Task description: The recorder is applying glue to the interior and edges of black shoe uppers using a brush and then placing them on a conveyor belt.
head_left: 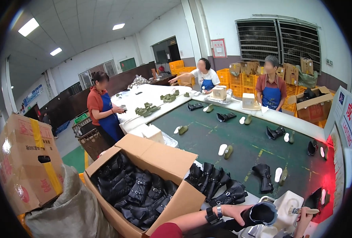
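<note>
My left hand (237, 213) is closed around a black boot upper (264, 214), whose wide opening with a greyish lining faces up. In my right hand (304, 219), at the lower right, is a flat brush (307, 211) with a pale wooden handle. Its bristles point left, toward the boot upper, over a whitish plastic container (285, 199). Whether the bristles touch anything I cannot tell. Several black buckled boot uppers (228, 193) lie in a heap just beyond my left hand. More fill a large open cardboard carton (184, 195) to the left.
A green conveyor belt (207, 137) carries black boot uppers, white insoles and olive shoe lasts (228, 152). Three people in blue aprons stand around the far tables. A taped carton (29, 158) and grey sacking (71, 210) stand at the left. Red light glows at the belt's right end.
</note>
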A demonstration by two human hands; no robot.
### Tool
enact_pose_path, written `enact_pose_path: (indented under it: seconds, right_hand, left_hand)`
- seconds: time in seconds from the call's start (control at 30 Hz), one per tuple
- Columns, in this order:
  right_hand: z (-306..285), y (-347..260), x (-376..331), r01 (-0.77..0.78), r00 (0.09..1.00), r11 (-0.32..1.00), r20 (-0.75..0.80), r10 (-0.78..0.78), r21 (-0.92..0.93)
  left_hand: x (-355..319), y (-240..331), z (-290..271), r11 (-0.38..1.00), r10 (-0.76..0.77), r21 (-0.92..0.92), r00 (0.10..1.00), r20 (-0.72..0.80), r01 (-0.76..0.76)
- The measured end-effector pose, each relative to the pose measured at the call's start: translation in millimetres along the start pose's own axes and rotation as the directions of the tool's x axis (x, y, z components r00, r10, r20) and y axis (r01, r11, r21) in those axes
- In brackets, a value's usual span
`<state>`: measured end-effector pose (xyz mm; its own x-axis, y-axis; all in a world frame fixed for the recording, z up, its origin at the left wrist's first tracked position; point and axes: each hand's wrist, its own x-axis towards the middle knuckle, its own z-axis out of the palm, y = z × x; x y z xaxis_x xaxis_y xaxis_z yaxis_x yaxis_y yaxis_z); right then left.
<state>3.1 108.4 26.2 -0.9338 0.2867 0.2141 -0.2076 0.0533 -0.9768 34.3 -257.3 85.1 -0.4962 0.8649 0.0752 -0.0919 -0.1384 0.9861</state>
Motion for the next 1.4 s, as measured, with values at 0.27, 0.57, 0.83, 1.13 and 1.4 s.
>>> enact_pose_path:
  seconds: [0.27, 0.57, 0.83, 1.13, 1.4]
  right_hand:
    - [9.4, -23.0, -12.6, -0.025, 0.999, 1.0, -0.021, 0.025, -0.009]
    - [10.5, -48.4, -27.4, -0.077, 0.996, 0.996, -0.043, 0.078, 0.039]
    - [13.7, -42.6, -32.9, -0.127, 0.988, 0.988, -0.075, 0.133, 0.084]
    - [7.2, -36.2, -32.9, -0.075, 0.996, 0.994, -0.047, 0.079, 0.073]
    - [-6.4, -38.7, -47.1, -0.076, 0.991, 0.994, -0.104, 0.084, 0.082]
  left_hand:
    - [-1.8, -19.2, -10.5, 0.998, -0.057, 0.011, 0.998, -0.03, 0.057]
    - [5.2, 0.6, 6.2, 0.967, -0.023, 0.248, 0.986, -0.164, 0.064]
    - [3.4, -6.4, 8.7, 0.975, -0.029, 0.212, 0.986, -0.162, 0.064]
    - [2.1, -17.5, 10.2, 0.991, 0.065, 0.13, 0.945, -0.321, -0.023]
    - [3.7, -15.1, 11.4, 0.991, 0.084, 0.127, 0.915, -0.394, -0.036]
